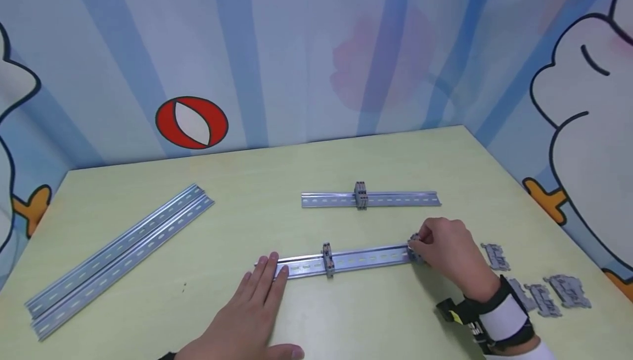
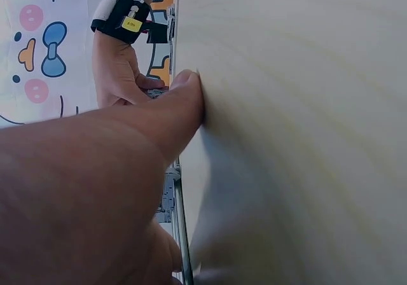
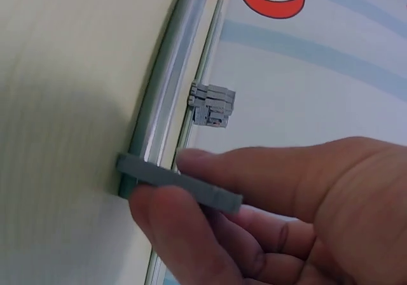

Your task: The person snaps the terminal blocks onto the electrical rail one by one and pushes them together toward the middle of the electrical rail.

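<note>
A slotted metal DIN rail [image 1: 368,258] lies across the near middle of the table. My left hand [image 1: 242,316] is laid over its left end with straight fingers, the thumb spread apart on the table. At the opposite end, my right hand [image 1: 452,253] pinches a thin grey terminal block [image 3: 181,182] between thumb and fingers. That block is at the rail; whether it is seated cannot be told. Another grey terminal block [image 1: 328,260] stands upright on the rail, left of its middle.
Farther back lies a second short rail [image 1: 405,199] bearing a cluster of terminal blocks [image 1: 361,195]. Two long rails [image 1: 123,255] lie side by side, slanting, at the left. Several loose terminal blocks [image 1: 567,291] lie right of my right hand. Printed walls [image 1: 296,57] border the table.
</note>
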A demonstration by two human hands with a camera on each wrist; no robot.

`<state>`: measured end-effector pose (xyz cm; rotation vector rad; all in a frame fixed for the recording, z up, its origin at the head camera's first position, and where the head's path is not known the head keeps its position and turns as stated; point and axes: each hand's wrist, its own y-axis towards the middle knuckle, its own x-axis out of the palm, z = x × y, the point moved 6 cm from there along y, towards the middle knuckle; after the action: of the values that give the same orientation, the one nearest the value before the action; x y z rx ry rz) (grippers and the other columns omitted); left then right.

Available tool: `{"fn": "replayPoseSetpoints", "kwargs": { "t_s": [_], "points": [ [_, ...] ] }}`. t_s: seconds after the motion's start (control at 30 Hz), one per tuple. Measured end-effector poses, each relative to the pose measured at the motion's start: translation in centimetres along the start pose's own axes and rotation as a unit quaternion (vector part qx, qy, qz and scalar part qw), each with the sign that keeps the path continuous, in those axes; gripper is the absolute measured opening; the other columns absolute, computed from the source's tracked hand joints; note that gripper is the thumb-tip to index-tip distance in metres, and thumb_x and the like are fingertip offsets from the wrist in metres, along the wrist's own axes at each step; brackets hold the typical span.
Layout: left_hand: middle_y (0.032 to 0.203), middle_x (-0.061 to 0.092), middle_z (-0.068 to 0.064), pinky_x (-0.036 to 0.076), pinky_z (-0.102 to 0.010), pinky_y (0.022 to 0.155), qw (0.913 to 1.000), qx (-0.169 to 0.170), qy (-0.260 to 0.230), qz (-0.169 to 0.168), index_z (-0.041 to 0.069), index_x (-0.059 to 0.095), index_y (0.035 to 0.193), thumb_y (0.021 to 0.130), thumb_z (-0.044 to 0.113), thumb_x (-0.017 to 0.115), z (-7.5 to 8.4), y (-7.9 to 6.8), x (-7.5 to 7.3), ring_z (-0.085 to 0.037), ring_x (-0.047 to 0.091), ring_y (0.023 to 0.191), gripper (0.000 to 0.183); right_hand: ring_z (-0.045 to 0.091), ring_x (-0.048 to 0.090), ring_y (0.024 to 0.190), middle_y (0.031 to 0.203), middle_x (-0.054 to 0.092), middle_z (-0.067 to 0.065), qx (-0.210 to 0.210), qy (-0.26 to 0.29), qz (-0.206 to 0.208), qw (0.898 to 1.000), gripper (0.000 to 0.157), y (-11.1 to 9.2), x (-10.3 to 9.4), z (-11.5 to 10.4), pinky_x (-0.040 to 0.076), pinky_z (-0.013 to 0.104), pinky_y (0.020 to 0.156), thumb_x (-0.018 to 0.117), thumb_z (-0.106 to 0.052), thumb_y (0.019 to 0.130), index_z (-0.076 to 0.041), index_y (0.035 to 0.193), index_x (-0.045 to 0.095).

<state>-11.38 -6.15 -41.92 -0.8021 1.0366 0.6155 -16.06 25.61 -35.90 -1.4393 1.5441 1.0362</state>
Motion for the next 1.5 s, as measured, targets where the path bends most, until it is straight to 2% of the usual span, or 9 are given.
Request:
{"fn": "replayPoseSetpoints", "kwargs": {
  "t_s": [0.17,0.33,0.5,0.63,1.03,1.3,1.5],
  "points": [
    [0.167,-0.001,-0.016,0.02,-0.056,0.12,1.0,0.001,0.001,0.005,0.009,0.013,0.158,0.071,0.091,0.039,0.0,0.0,-0.2,-0.035,0.001,0.152,0.123,0.015,0.054,0.05,0.065,0.07,0.009,0.011,-0.008,-0.01,1.0,0.012,0.0,0.0,-0.3,0.039,0.024,0.045,0.074,-0.008,0.081,-0.001,0.075,0.065],
    [0.167,0.0,-0.016,0.021,-0.056,0.12,1.0,0.003,-0.002,0.004,0.008,0.014,0.158,0.071,0.09,0.041,0.2,-0.1,-0.3,-0.036,0.002,0.152,0.122,0.013,0.052,0.051,0.063,0.067,0.004,0.017,0.002,-0.034,0.999,0.015,-0.2,-0.1,0.0,0.038,0.024,0.046,0.072,-0.018,0.087,-0.004,0.08,0.071],
    [0.167,0.0,-0.015,0.02,-0.055,0.12,1.0,-0.002,0.0,0.001,0.009,0.014,0.158,0.071,0.091,0.041,0.1,-0.1,-0.1,-0.035,0.002,0.152,0.123,0.012,0.059,0.057,0.073,0.074,0.005,0.015,0.023,-0.049,0.998,0.016,-0.2,-0.4,0.5,0.045,0.025,0.051,0.069,-0.018,0.09,-0.004,0.091,0.077],
    [0.167,0.0,-0.015,0.02,-0.055,0.12,1.0,-0.004,0.0,-0.002,0.009,0.013,0.158,0.071,0.091,0.04,0.1,0.0,0.0,-0.035,0.002,0.152,0.122,0.011,0.065,0.058,0.077,0.078,0.008,0.023,0.045,-0.053,0.997,0.015,-0.2,-0.6,0.8,0.049,0.026,0.052,0.07,-0.015,0.088,-0.003,0.093,0.078],
    [0.166,0.0,-0.016,0.019,-0.055,0.12,1.0,-0.001,0.0,0.001,0.009,0.013,0.158,0.071,0.091,0.038,0.1,0.0,0.0,-0.036,0.003,0.152,0.122,0.009,0.063,0.056,0.075,0.078,0.006,0.002,0.064,-0.025,0.998,0.011,-0.2,-0.6,0.7,0.047,0.023,0.049,0.071,-0.012,0.087,-0.006,0.09,0.08],
    [0.166,-0.001,-0.016,0.019,-0.055,0.12,1.0,-0.004,-0.001,0.0,0.008,0.013,0.158,0.069,0.091,0.04,0.1,-0.1,-0.2,-0.036,0.002,0.152,0.124,0.01,0.07,0.064,0.082,0.08,0.01,0.022,0.141,-0.056,0.988,0.013,0.1,0.7,0.1,0.055,0.022,0.055,0.072,-0.014,0.087,-0.006,0.093,0.08],
    [0.166,-0.001,-0.016,0.019,-0.056,0.12,1.0,-0.006,-0.004,-0.002,0.008,0.014,0.158,0.069,0.091,0.043,0.2,-0.1,-0.3,-0.036,0.002,0.152,0.124,0.009,0.07,0.063,0.08,0.08,0.008,0.017,0.159,-0.05,0.986,0.01,0.0,2.0,-1.2,0.056,0.022,0.055,0.073,-0.014,0.086,-0.009,0.09,0.08]
  ]
}}
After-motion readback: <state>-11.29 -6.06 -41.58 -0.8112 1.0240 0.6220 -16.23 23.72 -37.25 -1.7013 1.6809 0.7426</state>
